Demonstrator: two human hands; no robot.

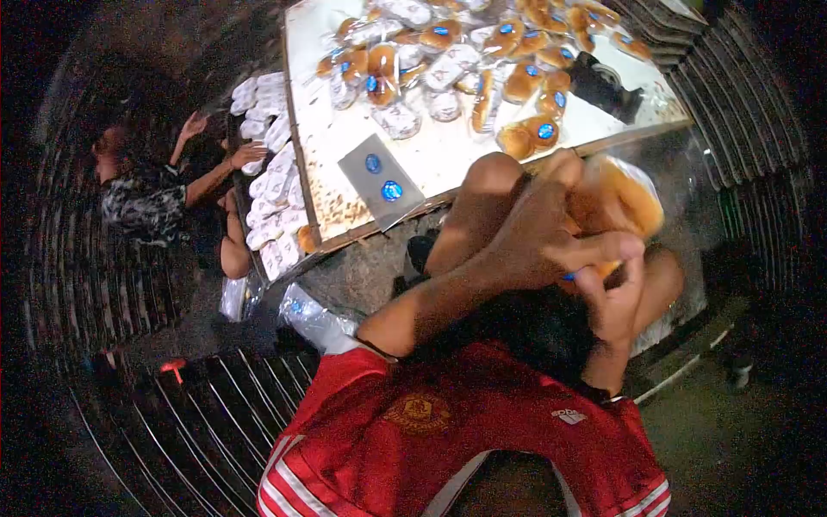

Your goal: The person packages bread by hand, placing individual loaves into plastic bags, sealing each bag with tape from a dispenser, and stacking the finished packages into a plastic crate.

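My left hand [534, 228] reaches across to a golden-brown bun [622, 202] in a clear plastic bag and grips it above my lap. My right hand [616, 297] is closed close to my left fingers, at the near side of the bun. What its fingertips pinch is partly hidden and blurred. A small blue spot [568, 277] shows beside them. Ahead on the white tabletop [469, 159] lies a grey sheet [362, 164] with two blue round stickers [392, 190] on it.
Many bagged buns [521, 82] with blue stickers are heaped on the table, beside a black object [606, 88]. Left, a co-worker's hand [248, 155] touches rows of white-wrapped packs [274, 207]. A plastic bag [314, 317] lies by my left elbow; stacked dark trays [728, 103] stand right.
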